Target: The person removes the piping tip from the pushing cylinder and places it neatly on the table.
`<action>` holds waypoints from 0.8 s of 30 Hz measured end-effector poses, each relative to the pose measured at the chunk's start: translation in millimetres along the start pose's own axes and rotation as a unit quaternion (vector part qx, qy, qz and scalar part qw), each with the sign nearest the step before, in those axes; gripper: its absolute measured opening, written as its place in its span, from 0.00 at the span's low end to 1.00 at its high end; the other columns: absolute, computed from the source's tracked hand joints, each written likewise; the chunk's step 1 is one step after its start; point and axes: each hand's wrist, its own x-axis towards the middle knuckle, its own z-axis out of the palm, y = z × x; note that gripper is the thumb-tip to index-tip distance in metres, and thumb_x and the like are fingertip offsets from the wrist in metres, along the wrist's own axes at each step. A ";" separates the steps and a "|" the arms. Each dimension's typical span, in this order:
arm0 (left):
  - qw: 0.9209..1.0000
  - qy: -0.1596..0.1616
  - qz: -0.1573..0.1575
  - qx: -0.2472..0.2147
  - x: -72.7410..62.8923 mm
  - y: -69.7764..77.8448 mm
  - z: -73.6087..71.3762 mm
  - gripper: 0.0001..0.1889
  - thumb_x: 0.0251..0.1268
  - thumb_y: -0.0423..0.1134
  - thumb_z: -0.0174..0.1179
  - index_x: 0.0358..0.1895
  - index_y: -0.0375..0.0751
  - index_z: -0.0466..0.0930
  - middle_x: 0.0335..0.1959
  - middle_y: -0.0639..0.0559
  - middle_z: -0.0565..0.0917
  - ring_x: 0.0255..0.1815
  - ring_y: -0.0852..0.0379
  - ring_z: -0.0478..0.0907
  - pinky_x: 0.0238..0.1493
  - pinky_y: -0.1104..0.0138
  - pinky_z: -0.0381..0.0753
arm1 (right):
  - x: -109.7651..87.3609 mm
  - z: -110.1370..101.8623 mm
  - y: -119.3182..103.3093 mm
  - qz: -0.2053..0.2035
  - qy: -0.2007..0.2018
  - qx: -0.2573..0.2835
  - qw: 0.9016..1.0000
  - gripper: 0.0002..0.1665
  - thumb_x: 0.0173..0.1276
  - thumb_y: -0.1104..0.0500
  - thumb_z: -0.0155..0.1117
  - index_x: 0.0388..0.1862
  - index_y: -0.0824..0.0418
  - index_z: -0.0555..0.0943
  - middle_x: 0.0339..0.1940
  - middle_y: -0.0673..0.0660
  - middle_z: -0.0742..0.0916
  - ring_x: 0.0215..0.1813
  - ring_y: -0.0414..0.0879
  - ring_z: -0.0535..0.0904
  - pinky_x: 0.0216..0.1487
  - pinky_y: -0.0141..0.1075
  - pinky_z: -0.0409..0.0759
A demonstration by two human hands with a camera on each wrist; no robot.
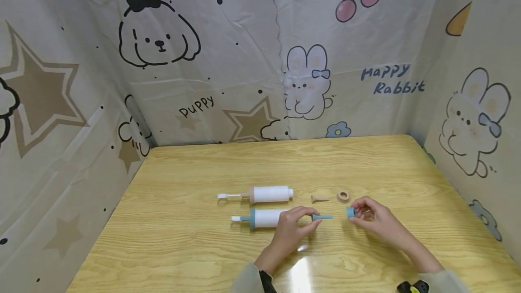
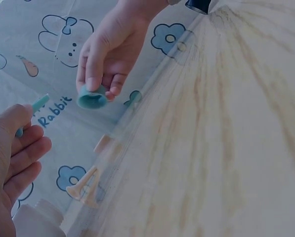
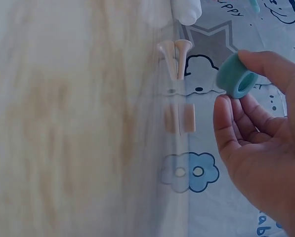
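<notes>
My left hand (image 1: 290,229) pinches a small blue peg (image 1: 324,216) with a flared end between thumb and fingers. Its thin stem points right. Across from it, my right hand (image 1: 378,221) holds a hollow blue ring-shaped piece (image 3: 231,78) by its sides; the two pieces are apart. Behind my left hand lies a white cylinder (image 1: 266,218) with a blue end and a white-tipped rod. A second white cylinder (image 1: 270,194), with a tan end and similar rod, lies farther back. A tan flared peg (image 1: 319,198) and a tan ring (image 1: 343,196) rest beyond my hands.
The wood-patterned table (image 1: 183,248) carries all the parts, with bare surface to the left and in front. A printed curtain (image 1: 244,58) hangs along the back and both sides.
</notes>
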 end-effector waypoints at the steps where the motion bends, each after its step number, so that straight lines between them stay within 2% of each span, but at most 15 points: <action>1: 1.000 0.000 0.000 0.000 -0.1 0.1 0.1 0.05 0.59 0.37 0.69 0.37 0.42 0.86 0.33 0.52 0.90 0.37 0.61 0.87 0.47 0.78 0.83 | 0.7 -0.5 0.7 0.002 -0.003 -0.006 1.000 0.17 0.66 0.60 0.68 0.48 0.67 0.75 0.37 0.55 0.80 0.36 0.32 0.74 0.35 0.27 0.79; 13: 1.000 -0.006 0.001 -0.004 -0.4 1.0 1.6 0.06 0.59 0.37 0.69 0.38 0.43 0.85 0.33 0.52 0.90 0.36 0.61 0.87 0.46 0.77 0.84 | 9.0 -4.8 8.2 0.024 -0.070 -0.095 0.993 0.18 0.61 0.61 0.71 0.45 0.66 0.74 0.33 0.54 0.78 0.32 0.33 0.70 0.30 0.28 0.75; 19: 1.000 -0.015 0.000 -0.003 -0.1 2.5 1.3 0.06 0.60 0.37 0.69 0.39 0.42 0.85 0.33 0.52 0.89 0.37 0.62 0.87 0.45 0.74 0.85 | 9.3 -5.2 10.5 0.005 -0.080 -0.111 0.991 0.18 0.60 0.61 0.72 0.43 0.66 0.74 0.32 0.53 0.77 0.32 0.32 0.68 0.30 0.27 0.73; 24: 0.999 -0.044 -0.008 -0.002 2.0 4.5 2.7 0.06 0.61 0.37 0.68 0.40 0.41 0.85 0.35 0.51 0.89 0.39 0.60 0.87 0.46 0.73 0.85 | 9.1 -3.8 11.2 0.004 -0.079 -0.132 0.988 0.18 0.60 0.61 0.72 0.42 0.65 0.74 0.32 0.52 0.76 0.32 0.32 0.67 0.29 0.27 0.72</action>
